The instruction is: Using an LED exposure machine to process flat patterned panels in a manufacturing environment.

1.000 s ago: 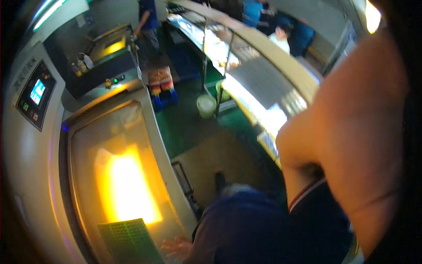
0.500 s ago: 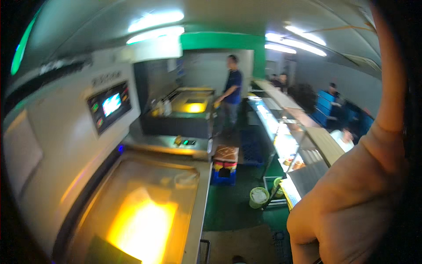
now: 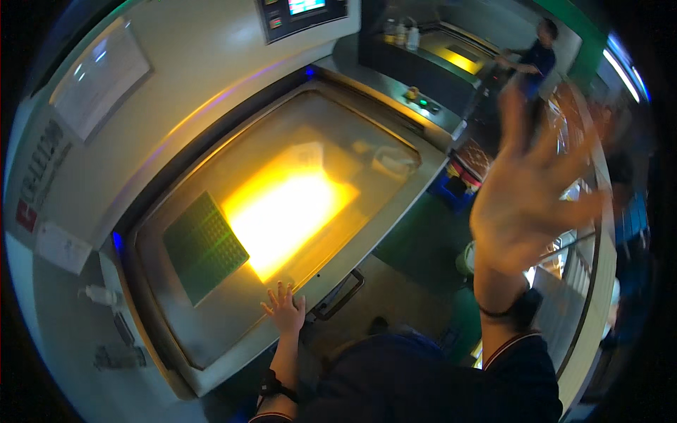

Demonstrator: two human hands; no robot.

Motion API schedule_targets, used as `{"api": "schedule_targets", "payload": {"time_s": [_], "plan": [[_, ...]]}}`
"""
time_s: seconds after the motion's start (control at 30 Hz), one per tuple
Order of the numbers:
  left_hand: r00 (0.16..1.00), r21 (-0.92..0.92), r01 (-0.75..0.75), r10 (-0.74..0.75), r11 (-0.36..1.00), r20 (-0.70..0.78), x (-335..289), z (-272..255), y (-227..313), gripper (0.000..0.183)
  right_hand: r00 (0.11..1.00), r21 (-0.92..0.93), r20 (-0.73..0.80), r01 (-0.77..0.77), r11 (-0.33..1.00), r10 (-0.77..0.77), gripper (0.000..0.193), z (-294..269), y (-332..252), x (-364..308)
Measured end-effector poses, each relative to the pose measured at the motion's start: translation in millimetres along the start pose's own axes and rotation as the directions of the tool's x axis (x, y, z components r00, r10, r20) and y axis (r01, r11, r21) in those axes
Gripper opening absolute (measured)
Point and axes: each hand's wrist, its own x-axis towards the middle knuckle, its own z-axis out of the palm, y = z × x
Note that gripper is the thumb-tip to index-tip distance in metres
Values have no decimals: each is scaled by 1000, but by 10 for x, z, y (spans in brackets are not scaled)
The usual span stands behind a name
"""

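Note:
My left hand rests with its fingers spread at the near edge of a large machine's glass-like tray, holding nothing. My right hand is raised at the right, its fingers spread and somewhat blurred, also with nothing in it. On the tray lies a flat green circuit board panel with rows of small marks, left of a bright yellow patch of light. The panel is just ahead of my left hand, apart from it. Dark bands circle both wrists.
The machine's control screen sits above the tray, and a metal handle juts from its front. Farther back, a person stands at a similar machine. At the right runs a long bench. A green bin stands on the floor.
The view has swung down and toward the left. My left hand and the whole green panel have come into view. My right hand, earlier close and cut off at the right, now shows spread fingers.

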Motion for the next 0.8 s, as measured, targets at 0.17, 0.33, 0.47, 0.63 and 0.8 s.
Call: {"api": "schedule_targets", "payload": {"time_s": [0.17,0.33,0.47,0.63,0.8], "plan": [[997,-79,-73,72,994,-16,178,-84,18,61,24,-295,123,-954,60,992,29,-846,-519,-2734],[998,-70,6,-2,998,61,233,18,86,60,-574,-825,519,-531,195,634,48,-1187,-1161,-4294],[997,-77,63,-59,995,47,51,45,-71,60,-631,-883,438,-434,176,640,64,-1071,-844,-4645],[997,-35,12,-9,999,83,110,-199,39,60,-491,-886,428,-59,461,759,52,-1128,67,-5416],[995,-60,1,5,998,104,255,-161,127,60,-416,-915,402,-149,376,815,47,-1192,379,-5766]]}}
